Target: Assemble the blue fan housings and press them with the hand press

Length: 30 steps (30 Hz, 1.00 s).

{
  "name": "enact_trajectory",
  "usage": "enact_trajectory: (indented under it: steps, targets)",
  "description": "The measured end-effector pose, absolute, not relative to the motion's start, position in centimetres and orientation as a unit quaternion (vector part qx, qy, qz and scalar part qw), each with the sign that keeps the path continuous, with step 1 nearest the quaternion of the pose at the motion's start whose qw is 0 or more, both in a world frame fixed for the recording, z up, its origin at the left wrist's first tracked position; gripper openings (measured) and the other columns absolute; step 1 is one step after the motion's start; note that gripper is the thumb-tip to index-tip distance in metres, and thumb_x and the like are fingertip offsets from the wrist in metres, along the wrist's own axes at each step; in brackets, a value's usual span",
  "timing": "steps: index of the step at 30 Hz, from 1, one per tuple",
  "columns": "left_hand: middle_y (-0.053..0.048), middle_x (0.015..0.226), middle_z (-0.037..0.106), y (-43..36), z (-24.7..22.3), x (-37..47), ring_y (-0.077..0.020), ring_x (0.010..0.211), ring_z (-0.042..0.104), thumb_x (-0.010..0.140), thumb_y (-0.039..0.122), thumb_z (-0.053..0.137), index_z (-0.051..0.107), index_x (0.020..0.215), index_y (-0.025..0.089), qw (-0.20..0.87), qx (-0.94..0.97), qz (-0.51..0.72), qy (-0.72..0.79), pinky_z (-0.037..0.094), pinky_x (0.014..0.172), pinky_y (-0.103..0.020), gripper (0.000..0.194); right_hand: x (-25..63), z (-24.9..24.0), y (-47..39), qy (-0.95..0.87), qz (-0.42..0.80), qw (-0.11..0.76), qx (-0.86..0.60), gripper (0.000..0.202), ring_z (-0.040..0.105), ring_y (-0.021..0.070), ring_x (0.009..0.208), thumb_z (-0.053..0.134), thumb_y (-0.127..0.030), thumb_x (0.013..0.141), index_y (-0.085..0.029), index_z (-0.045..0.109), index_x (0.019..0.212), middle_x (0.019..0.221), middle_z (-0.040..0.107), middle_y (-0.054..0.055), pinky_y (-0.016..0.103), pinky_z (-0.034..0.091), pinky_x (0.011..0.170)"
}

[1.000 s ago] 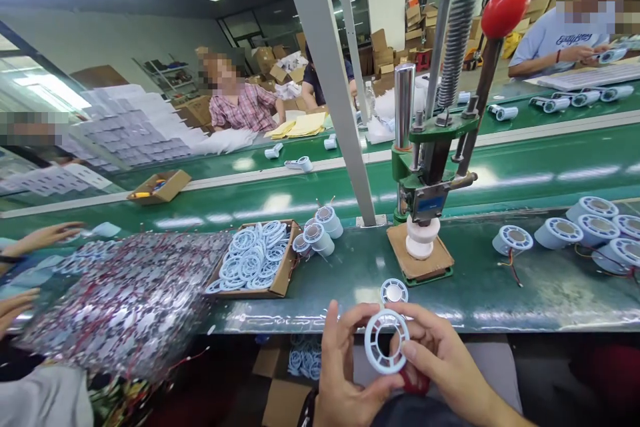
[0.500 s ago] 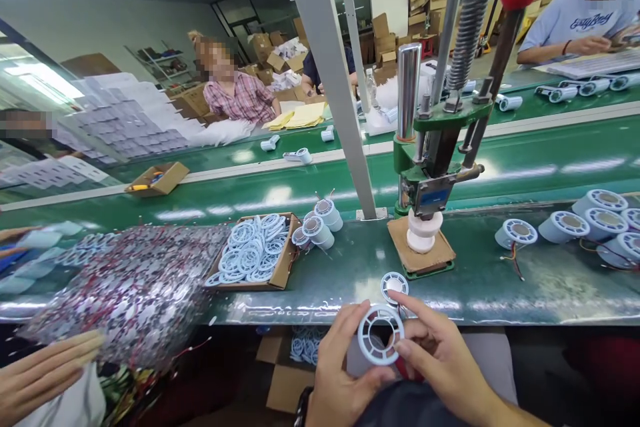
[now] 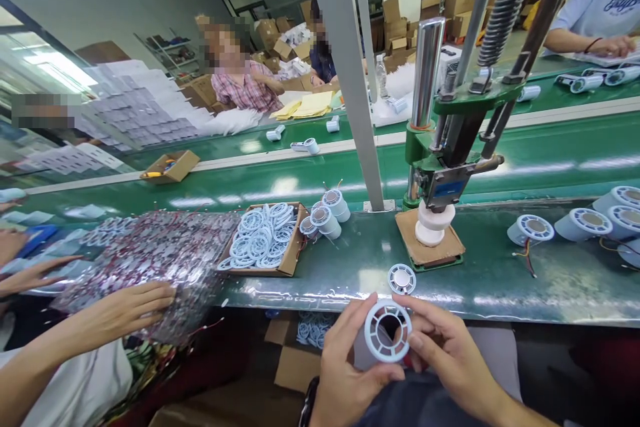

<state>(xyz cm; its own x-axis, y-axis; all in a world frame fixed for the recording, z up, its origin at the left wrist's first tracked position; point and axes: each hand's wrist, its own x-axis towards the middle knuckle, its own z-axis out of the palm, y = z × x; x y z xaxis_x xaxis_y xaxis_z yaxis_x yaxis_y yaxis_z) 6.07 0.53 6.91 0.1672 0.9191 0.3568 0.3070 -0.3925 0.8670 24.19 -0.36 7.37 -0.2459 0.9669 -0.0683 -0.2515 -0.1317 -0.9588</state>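
Note:
My left hand (image 3: 340, 363) is wrapped round a pale blue cylindrical housing (image 3: 361, 352) above my lap, just off the bench edge. A slotted ring (image 3: 369, 333) with an open middle faces me at its end. My right hand (image 3: 445, 350) closes on the ring's right side, its index fingertip at the top rim and its thumb at the right. Part of the housing is hidden by my fingers. Just beyond them on the bench lies a round silver disc (image 3: 401, 278) in a similar slotted ring.
A hand press (image 3: 435, 223) stands behind my hands. Leftward are finished-looking cylinders (image 3: 325, 221), a carton of rings (image 3: 287, 270) and a plastic-covered stack of wired parts (image 3: 175, 253). More cylinders (image 3: 530, 230) stand right. A co-worker's hand (image 3: 145, 303) reaches in from the left.
The view has shifted slightly. My right index finger has drawn in from over the silver disc to the ring's rim. The co-worker's hand has moved right, onto the plastic-covered stack.

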Motion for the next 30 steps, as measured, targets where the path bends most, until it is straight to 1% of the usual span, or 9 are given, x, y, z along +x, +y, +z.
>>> enact_trajectory:
  steps: [5, 7, 10, 12, 15, 18, 23, 26, 30]
  targets:
    - [-0.012, 0.114, 0.073, 0.4, 7.8, 6.2, -0.0283, 0.096, 0.072, 0.069, 0.063, 0.077, 0.067, 0.128, 0.027, 0.377, 0.664, 0.487, 0.425, 0.059, 0.084, -0.035, 0.070, 24.4, 7.4, -0.6, -0.490, 0.607, 0.475, -0.408, 0.052, 0.053, 0.0114, 0.051, 0.060, -0.055, 0.090, -0.019, 0.067, 0.127, 0.066, 0.062, 0.001, 0.024, 0.046, 0.051]
    - [-0.010, 0.104, 0.075, 0.5, 8.5, 6.3, -0.0252, 0.088, 0.072, 0.076, 0.062, 0.072, 0.072, 0.121, 0.026, 0.433, 0.635, 0.487, 0.416, 0.059, 0.078, -0.031, 0.058, 24.5, 7.2, -0.6, -0.532, 0.562, 0.477, -0.416, 0.045, 0.056, 0.0127, 0.053, 0.059, -0.048, 0.092, -0.021, 0.068, 0.127, 0.066, 0.065, 0.002, 0.025, 0.048, 0.054]
    - [-0.006, 0.075, 0.073, 0.7, 9.3, 6.5, -0.0178, 0.067, 0.066, 0.088, 0.053, 0.063, 0.080, 0.091, 0.020, 0.477, 0.594, 0.471, 0.445, 0.053, 0.062, -0.024, 0.036, 24.8, 6.9, -0.7, -0.620, 0.473, 0.479, -0.402, 0.035, 0.063, 0.0146, 0.059, 0.058, -0.034, 0.095, -0.027, 0.068, 0.127, 0.069, 0.071, 0.002, 0.026, 0.052, 0.065]
    - [-0.004, 0.059, 0.066, 0.9, 9.3, 6.8, -0.0146, 0.055, 0.060, 0.087, 0.051, 0.065, 0.075, 0.070, 0.017, 0.476, 0.571, 0.459, 0.486, 0.048, 0.054, -0.022, 0.039, 24.8, 6.4, -1.0, -0.658, 0.433, 0.479, -0.386, 0.037, 0.065, 0.0148, 0.061, 0.058, -0.028, 0.094, -0.028, 0.066, 0.130, 0.070, 0.073, 0.001, 0.026, 0.053, 0.067]
    - [0.000, 0.046, 0.055, 1.3, 8.3, 7.6, -0.0120, 0.043, 0.048, 0.078, 0.065, 0.067, 0.059, 0.053, 0.018, 0.503, 0.522, 0.426, 0.541, 0.040, 0.045, -0.023, 0.054, 24.5, 5.6, -1.6, -0.663, 0.430, 0.469, -0.393, 0.040, 0.065, 0.0135, 0.058, 0.059, -0.025, 0.093, -0.027, 0.064, 0.133, 0.067, 0.072, 0.001, 0.024, 0.053, 0.063]
    - [0.002, 0.043, 0.049, 1.6, 7.1, 8.1, -0.0118, 0.040, 0.044, 0.078, 0.075, 0.058, 0.055, 0.052, 0.020, 0.525, 0.465, 0.419, 0.576, 0.039, 0.043, -0.024, 0.062, 24.1, 5.1, -1.9, -0.608, 0.499, 0.450, -0.423, 0.038, 0.065, 0.0131, 0.054, 0.056, -0.031, 0.095, -0.022, 0.065, 0.130, 0.067, 0.073, 0.002, 0.023, 0.053, 0.058]
    - [-0.003, 0.055, 0.061, 1.4, 6.4, 7.8, -0.0161, 0.051, 0.058, 0.082, 0.077, 0.051, 0.067, 0.070, 0.016, 0.598, 0.414, 0.432, 0.534, 0.048, 0.054, -0.027, 0.063, 24.5, 5.1, -1.6, -0.539, 0.559, 0.439, -0.452, 0.044, 0.068, 0.0150, 0.055, 0.057, -0.045, 0.093, -0.017, 0.067, 0.126, 0.068, 0.074, 0.005, 0.024, 0.053, 0.057]
    - [-0.003, 0.058, 0.062, 1.5, 6.8, 7.4, -0.0147, 0.053, 0.058, 0.081, 0.073, 0.056, 0.069, 0.073, 0.015, 0.636, 0.445, 0.405, 0.483, 0.046, 0.052, -0.024, 0.061, 25.1, 5.1, -1.4, -0.564, 0.551, 0.425, -0.445, 0.044, 0.067, 0.0145, 0.055, 0.056, -0.043, 0.094, -0.016, 0.067, 0.126, 0.069, 0.074, 0.005, 0.023, 0.052, 0.055]
    - [0.001, 0.052, 0.056, 2.0, 7.5, 7.6, -0.0104, 0.049, 0.049, 0.073, 0.066, 0.071, 0.062, 0.063, 0.015, 0.605, 0.510, 0.350, 0.502, 0.039, 0.049, -0.020, 0.054, 25.6, 5.3, -1.4, -0.640, 0.496, 0.405, -0.426, 0.038, 0.064, 0.0127, 0.054, 0.054, -0.032, 0.094, -0.017, 0.069, 0.125, 0.068, 0.073, 0.004, 0.022, 0.048, 0.055]
